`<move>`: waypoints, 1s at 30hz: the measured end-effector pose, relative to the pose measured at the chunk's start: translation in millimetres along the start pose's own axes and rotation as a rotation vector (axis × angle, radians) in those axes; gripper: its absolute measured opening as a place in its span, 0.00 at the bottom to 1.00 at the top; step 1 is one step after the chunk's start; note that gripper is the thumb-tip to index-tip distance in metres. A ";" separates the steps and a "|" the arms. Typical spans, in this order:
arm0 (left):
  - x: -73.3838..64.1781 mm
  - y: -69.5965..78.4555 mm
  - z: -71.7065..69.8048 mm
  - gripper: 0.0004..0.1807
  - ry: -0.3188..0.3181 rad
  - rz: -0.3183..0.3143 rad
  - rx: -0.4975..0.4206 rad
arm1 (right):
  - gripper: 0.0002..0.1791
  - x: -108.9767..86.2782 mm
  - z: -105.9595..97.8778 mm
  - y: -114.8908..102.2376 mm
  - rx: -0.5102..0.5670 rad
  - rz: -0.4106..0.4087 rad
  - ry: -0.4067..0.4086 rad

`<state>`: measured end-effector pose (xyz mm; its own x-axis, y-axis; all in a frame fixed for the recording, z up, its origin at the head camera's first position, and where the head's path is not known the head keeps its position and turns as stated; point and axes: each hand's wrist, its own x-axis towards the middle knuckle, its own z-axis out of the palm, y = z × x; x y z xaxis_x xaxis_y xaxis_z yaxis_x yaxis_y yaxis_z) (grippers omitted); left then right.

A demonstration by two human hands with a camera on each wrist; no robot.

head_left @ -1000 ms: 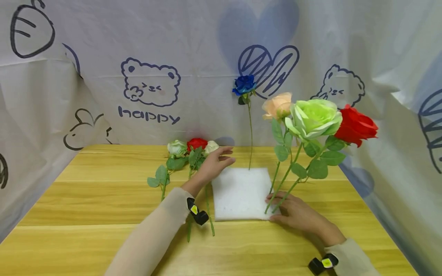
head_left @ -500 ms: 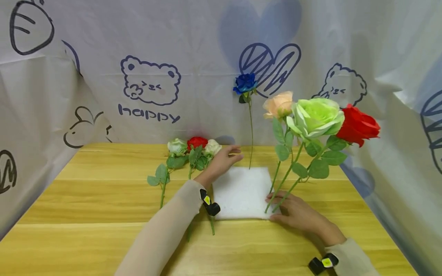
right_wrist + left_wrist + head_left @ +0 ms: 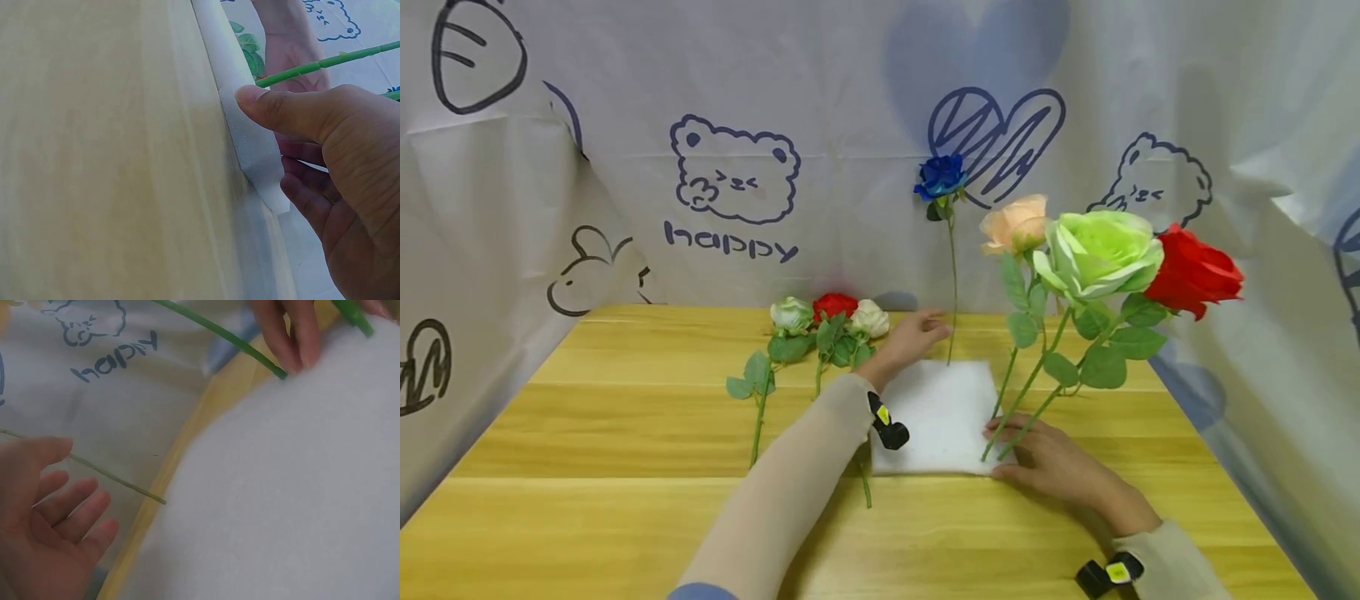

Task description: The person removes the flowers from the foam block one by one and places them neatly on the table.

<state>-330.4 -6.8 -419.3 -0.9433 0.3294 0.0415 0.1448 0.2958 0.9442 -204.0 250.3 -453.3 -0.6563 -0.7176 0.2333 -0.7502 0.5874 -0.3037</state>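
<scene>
A white foam block (image 3: 936, 417) lies on the wooden table. My right hand (image 3: 1060, 467) holds its near right corner, thumb (image 3: 269, 106) on the front edge and fingers on the side. Rising from the block are a peach rose (image 3: 1017, 225), a light green rose (image 3: 1101, 254), a red rose (image 3: 1195, 271) and, at the back edge, a thin-stemmed blue rose (image 3: 940, 177). My left hand (image 3: 912, 343) is beside the blue rose's stem (image 3: 119, 480), fingers loosely spread and holding nothing. In the left wrist view the thumb overlaps that stem; contact is unclear.
Left of the block lie a pale green rose (image 3: 792, 315), another red rose (image 3: 835, 306) and a white rose (image 3: 870, 318), stems toward the front. My left forearm (image 3: 808, 467) crosses over part of them. A printed cloth (image 3: 850, 225) hangs behind the table (image 3: 587, 433).
My left hand has moved right, from beside the lying roses to the blue rose's stem. The right hand has stayed on the foam block. The head view has shifted slightly.
</scene>
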 end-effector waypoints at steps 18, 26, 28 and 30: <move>9.7 -7.9 23.2 0.16 0.012 0.099 -0.097 | 0.22 -3.9 -3.1 0.1 0.027 0.038 0.001; 11.1 -17.2 25.0 0.16 -0.027 0.114 0.002 | 0.19 -5.3 -2.2 -0.2 0.009 0.037 -0.003; 10.1 -20.7 24.7 0.16 -0.018 0.123 -0.001 | 0.19 -4.6 -0.8 -0.3 0.014 0.041 0.000; 8.9 -23.7 23.7 0.16 -0.004 0.128 -0.019 | 0.16 -3.2 0.7 -0.9 0.024 0.049 -0.006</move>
<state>-335.2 10.4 -449.0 -0.9162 0.3669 0.1611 0.2584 0.2337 0.9373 -201.2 251.8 -454.5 -0.6916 -0.6904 0.2124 -0.7151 0.6129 -0.3363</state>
